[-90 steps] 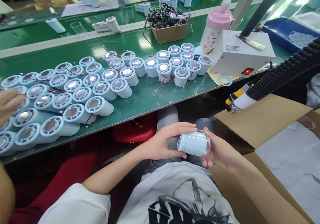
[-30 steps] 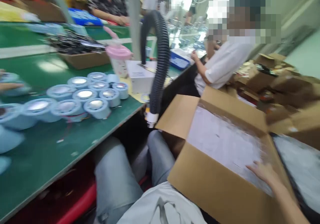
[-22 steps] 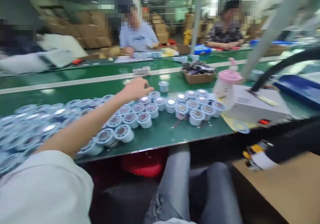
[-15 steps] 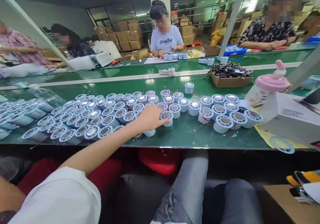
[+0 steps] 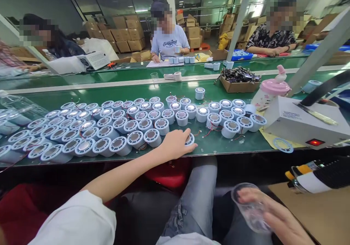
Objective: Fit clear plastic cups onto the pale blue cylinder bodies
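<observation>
My left hand (image 5: 177,143) reaches over the bench front, its fingers closed around a light-blue round plastic housing (image 5: 189,139) with a metal disc in its top. Beside it, to the left and behind, stand many similar housings (image 5: 152,137) in close rows, some with thin red wires. Another cluster of housings (image 5: 230,128) stands to the right. Low at the right, above my lap, my right hand (image 5: 276,212) holds a clear plastic cup (image 5: 250,208), tilted; motion blurs it a little.
A grey-white box with a lit red switch (image 5: 314,142) stands at the right, near a pink-lidded cup (image 5: 273,88) and a flat blue ring (image 5: 283,145). Behind are a carton of dark wired parts (image 5: 239,80) and a white handled piece (image 5: 172,76). Co-workers sit across the bench.
My left hand has come nearer the bench's front edge, drawing a housing away from the rows. My right hand with the clear cup has entered view. The camera has turned right.
</observation>
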The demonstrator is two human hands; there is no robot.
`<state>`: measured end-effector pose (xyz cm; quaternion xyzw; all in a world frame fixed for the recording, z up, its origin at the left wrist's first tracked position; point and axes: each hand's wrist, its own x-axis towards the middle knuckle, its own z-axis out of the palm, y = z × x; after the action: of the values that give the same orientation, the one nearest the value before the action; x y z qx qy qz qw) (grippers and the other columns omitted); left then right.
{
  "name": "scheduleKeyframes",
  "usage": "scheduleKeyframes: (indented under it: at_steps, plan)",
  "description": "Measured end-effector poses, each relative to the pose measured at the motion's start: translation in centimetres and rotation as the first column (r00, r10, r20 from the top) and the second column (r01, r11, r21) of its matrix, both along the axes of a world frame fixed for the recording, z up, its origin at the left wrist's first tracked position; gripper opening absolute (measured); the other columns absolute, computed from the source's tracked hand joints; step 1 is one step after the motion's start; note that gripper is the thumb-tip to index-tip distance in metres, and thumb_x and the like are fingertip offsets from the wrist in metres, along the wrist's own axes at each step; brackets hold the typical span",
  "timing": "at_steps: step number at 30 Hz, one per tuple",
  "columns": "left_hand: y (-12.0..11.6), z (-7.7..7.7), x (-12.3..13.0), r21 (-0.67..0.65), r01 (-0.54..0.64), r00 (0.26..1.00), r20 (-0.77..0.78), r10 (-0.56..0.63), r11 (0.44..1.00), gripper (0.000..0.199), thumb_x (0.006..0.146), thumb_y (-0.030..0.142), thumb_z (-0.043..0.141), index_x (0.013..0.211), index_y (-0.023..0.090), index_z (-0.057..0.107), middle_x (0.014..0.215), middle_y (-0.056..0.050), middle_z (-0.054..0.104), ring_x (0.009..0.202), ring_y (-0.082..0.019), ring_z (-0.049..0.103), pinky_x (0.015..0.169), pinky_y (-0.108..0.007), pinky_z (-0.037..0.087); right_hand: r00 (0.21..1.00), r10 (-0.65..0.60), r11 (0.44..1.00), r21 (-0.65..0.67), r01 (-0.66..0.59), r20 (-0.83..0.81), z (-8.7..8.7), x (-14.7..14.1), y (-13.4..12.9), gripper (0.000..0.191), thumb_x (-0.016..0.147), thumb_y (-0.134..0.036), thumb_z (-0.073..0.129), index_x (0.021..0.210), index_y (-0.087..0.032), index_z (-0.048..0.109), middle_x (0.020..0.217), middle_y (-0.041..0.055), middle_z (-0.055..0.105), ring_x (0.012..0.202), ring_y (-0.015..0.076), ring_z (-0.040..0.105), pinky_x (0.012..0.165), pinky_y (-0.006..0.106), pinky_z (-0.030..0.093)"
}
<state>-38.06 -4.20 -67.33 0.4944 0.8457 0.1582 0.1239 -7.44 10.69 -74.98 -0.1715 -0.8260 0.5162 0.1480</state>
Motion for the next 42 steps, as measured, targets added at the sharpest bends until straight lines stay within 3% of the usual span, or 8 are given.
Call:
scheduleKeyframes:
  at_steps: [3, 7, 12, 16, 21, 31, 36, 42]
  plan:
    - [0.4, -0.5, 1.9, 0.026, 0.167, 0.932, 0.322, -0.167, 0.986, 0.03, 0.091, 0.039, 0.033, 0.107, 0.018, 0.048, 0.087, -0.004, 0.062, 0.07, -0.017, 0.061, 0.062, -0.028, 0.05, 0.997, 0.077, 0.938, 0.34, -0.068, -0.014, 1.3, -2.5, -2.4, 0.043, 0.092, -0.032, 0.052, 0.135, -0.031, 0.054, 0.13, 0.0122, 0.057, 0.115, 0.0282, 0.061, 0.09, 0.041, 0.057]
    - [1.1, -3.0, 4.8, 0.043, 0.354, 0.704, 0.645, -0.296, 0.934, 0.034, 0.093, 0.036, 0.021, 0.102, 0.017, 0.048, 0.085, -0.003, 0.061, 0.06, -0.013, 0.06, 0.044, -0.021, 0.045, 0.999, 0.038, 0.665, 0.747, -0.007, -0.025, 2.6, -4.8, -3.4, 0.054, 0.086, -0.016, 0.054, 0.138, -0.027, 0.05, 0.13, 0.019, 0.051, 0.111, 0.0342, 0.058, 0.081, 0.049, 0.058]
    - [1.2, -4.0, 6.8, 0.025, 0.472, 0.577, 0.747, -0.33, 0.881, 0.035, 0.092, 0.042, 0.038, 0.098, 0.016, 0.06, 0.081, -0.002, 0.058, 0.066, -0.014, 0.058, 0.05, -0.021, 0.044, 0.993, -0.012, 0.482, 0.87, -0.098, 0.118, 3.2, -5.4, -3.4, 0.055, 0.078, -0.009, 0.057, 0.131, -0.023, 0.058, 0.134, 0.0204, 0.052, 0.1, 0.0368, 0.059, 0.068, 0.049, 0.058]
    - [0.8, -3.0, 7.1, 0.077, 0.462, 0.684, 0.604, -0.41, 0.884, 0.025, 0.091, 0.033, 0.048, 0.095, 0.018, 0.067, 0.092, -0.004, 0.06, 0.087, -0.018, 0.058, 0.079, -0.027, 0.046, 0.968, -0.013, 0.658, 0.731, -0.18, 0.249, 3.3, -4.9, -3.2, 0.028, 0.077, -0.006, 0.058, 0.099, -0.02, 0.069, 0.135, 0.0161, 0.053, 0.105, 0.0342, 0.058, 0.072, 0.044, 0.057]
    - [0.4, -3.3, 7.5, 0.286, 0.299, 0.707, 0.575, -0.412, 0.911, 0.021, 0.087, 0.029, 0.059, 0.105, 0.019, 0.065, 0.101, -0.004, 0.062, 0.092, -0.018, 0.059, 0.083, -0.028, 0.045, 0.974, 0.046, 0.97, 0.222, -0.096, 0.223, 3.7, -4.3, -2.9, 0.005, 0.086, -0.025, 0.063, 0.089, -0.024, 0.067, 0.13, 0.0079, 0.054, 0.108, 0.024, 0.06, 0.085, 0.038, 0.052]
    - [0.7, -8.1, 7.8, 0.545, 0.298, 0.753, 0.371, -0.544, 0.783, 0.069, 0.058, 0.052, 0.084, 0.117, 0.022, 0.067, 0.116, -0.012, 0.05, 0.111, -0.028, 0.052, 0.097, -0.045, 0.046, 0.96, -0.263, 0.933, -0.228, 0.279, 0.1, 3.1, -3.8, -2.4, 0.03, 0.079, -0.033, 0.069, 0.054, -0.019, 0.061, 0.099, 0.0081, 0.072, 0.094, 0.0245, 0.065, 0.076, 0.033, 0.05]
    - [0.6, -7.6, 8.5, 0.488, 0.207, 0.518, 0.681, -0.518, 0.848, 0.071, 0.066, 0.038, 0.083, 0.13, 0.025, 0.055, 0.131, -0.013, 0.054, 0.121, -0.029, 0.053, 0.097, -0.044, 0.05, 0.954, -0.295, 0.85, -0.445, 0.283, 0.044, 2.8, -3.7, -1.7, 0.03, 0.079, -0.038, 0.071, 0.057, -0.019, 0.065, 0.102, 0.0092, 0.073, 0.096, 0.0264, 0.067, 0.076, 0.036, 0.055]
    - [0.0, -6.8, 9.2, 0.369, -0.006, 0.185, 0.914, -0.362, 0.929, 0.067, 0.068, 0.027, 0.082, 0.128, 0.022, 0.053, 0.13, -0.013, 0.056, 0.108, -0.023, 0.061, 0.091, -0.037, 0.052, 0.999, 0.003, 0.995, 0.103, 0.001, -0.04, 2.8, -2.3, -2.0, 0.032, 0.078, -0.023, 0.074, 0.11, -0.027, 0.071, 0.136, 0.0077, 0.059, 0.126, 0.0294, 0.054, 0.105, 0.046, 0.046]
